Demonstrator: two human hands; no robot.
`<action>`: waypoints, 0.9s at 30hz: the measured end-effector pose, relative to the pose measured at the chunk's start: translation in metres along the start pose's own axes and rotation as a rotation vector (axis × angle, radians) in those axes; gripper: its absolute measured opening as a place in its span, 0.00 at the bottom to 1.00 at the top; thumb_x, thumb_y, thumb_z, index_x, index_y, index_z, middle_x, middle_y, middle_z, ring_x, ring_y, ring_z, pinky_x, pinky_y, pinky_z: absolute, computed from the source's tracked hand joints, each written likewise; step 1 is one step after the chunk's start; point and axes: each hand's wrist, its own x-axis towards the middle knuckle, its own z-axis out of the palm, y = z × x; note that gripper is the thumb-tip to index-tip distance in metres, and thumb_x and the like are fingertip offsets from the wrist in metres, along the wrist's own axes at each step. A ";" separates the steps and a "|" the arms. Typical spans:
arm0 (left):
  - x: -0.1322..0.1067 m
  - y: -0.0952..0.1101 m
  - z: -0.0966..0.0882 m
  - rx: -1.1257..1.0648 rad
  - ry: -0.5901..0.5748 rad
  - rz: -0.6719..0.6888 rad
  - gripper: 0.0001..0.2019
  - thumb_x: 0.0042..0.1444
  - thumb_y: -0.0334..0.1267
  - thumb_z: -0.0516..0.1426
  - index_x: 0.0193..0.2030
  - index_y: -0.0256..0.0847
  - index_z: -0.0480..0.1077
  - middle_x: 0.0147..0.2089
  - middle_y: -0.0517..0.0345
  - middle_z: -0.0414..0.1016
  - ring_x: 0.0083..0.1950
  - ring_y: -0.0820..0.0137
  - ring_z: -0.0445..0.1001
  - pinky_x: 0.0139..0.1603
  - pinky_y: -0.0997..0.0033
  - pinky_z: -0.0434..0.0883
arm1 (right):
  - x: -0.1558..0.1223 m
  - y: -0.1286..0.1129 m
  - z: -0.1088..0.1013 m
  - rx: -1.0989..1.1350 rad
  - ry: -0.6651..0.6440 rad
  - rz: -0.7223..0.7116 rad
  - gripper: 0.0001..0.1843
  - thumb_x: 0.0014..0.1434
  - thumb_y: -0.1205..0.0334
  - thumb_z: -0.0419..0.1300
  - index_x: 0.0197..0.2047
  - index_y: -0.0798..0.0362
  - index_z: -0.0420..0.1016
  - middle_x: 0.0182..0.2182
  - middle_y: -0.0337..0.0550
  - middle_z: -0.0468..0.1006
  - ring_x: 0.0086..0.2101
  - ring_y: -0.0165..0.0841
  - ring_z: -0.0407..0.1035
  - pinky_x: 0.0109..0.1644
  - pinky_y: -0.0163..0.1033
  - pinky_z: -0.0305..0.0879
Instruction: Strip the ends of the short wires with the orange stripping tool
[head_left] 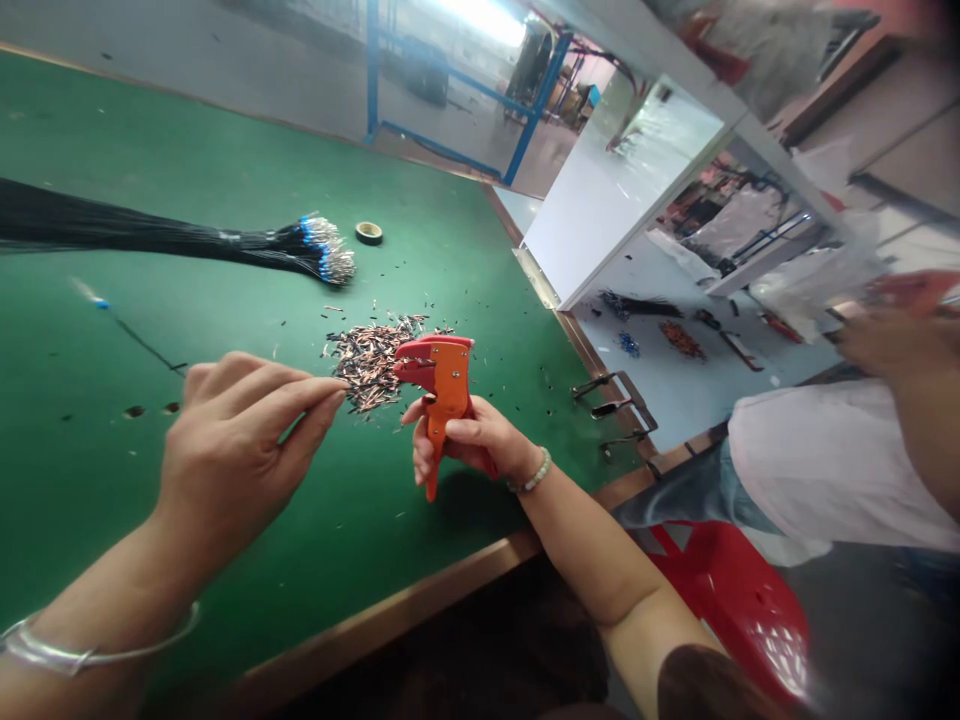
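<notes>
My right hand (469,440) grips an orange and red wire stripper (442,385), held upright above the green table (225,170). My left hand (240,440) is pinched, fingertips together, on a thin black wire (146,345) that runs off to the left across the table. The fingertips sit just left of the stripper's jaws. Behind the tool lies a pile of stripped wire scraps (371,355).
A long bundle of black wires with blue and silver ends (315,248) lies at the back left. A small tape roll (368,232) sits beyond it. Another person in a white top (832,465) sits to the right, beside a red stool (739,595). Metal clips (611,395) lie near the table edge.
</notes>
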 end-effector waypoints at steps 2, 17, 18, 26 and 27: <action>-0.001 0.001 0.001 0.007 0.017 -0.006 0.04 0.64 0.32 0.65 0.43 0.44 0.78 0.36 0.59 0.82 0.40 0.65 0.73 0.46 0.61 0.63 | -0.001 -0.001 0.000 -0.015 -0.025 0.026 0.29 0.61 0.47 0.72 0.56 0.59 0.74 0.35 0.43 0.79 0.35 0.37 0.80 0.41 0.48 0.81; -0.001 0.005 0.003 -0.105 -0.026 -0.043 0.05 0.67 0.31 0.61 0.44 0.45 0.77 0.37 0.60 0.81 0.39 0.68 0.76 0.42 0.64 0.67 | -0.001 0.000 0.006 -0.025 -0.095 0.064 0.31 0.59 0.46 0.73 0.56 0.58 0.73 0.35 0.42 0.79 0.35 0.36 0.79 0.36 0.43 0.81; 0.000 0.006 0.003 -0.107 -0.035 -0.047 0.05 0.67 0.31 0.61 0.43 0.46 0.77 0.36 0.61 0.81 0.38 0.68 0.76 0.41 0.65 0.68 | -0.001 0.000 0.006 -0.024 -0.095 0.067 0.31 0.59 0.46 0.73 0.56 0.58 0.73 0.35 0.42 0.78 0.35 0.37 0.79 0.36 0.43 0.81; 0.003 0.009 0.000 -0.126 -0.064 -0.012 0.03 0.67 0.30 0.61 0.42 0.43 0.75 0.36 0.60 0.78 0.37 0.69 0.73 0.41 0.66 0.67 | -0.001 0.003 0.004 -0.056 -0.117 0.064 0.31 0.61 0.45 0.72 0.56 0.58 0.73 0.35 0.43 0.79 0.34 0.36 0.80 0.37 0.43 0.81; 0.003 0.009 0.000 -0.128 -0.066 -0.011 0.04 0.67 0.30 0.61 0.42 0.43 0.75 0.36 0.60 0.78 0.37 0.69 0.73 0.41 0.66 0.67 | -0.002 0.003 0.003 -0.068 -0.116 0.068 0.31 0.61 0.44 0.72 0.56 0.58 0.74 0.35 0.43 0.79 0.34 0.36 0.80 0.37 0.43 0.81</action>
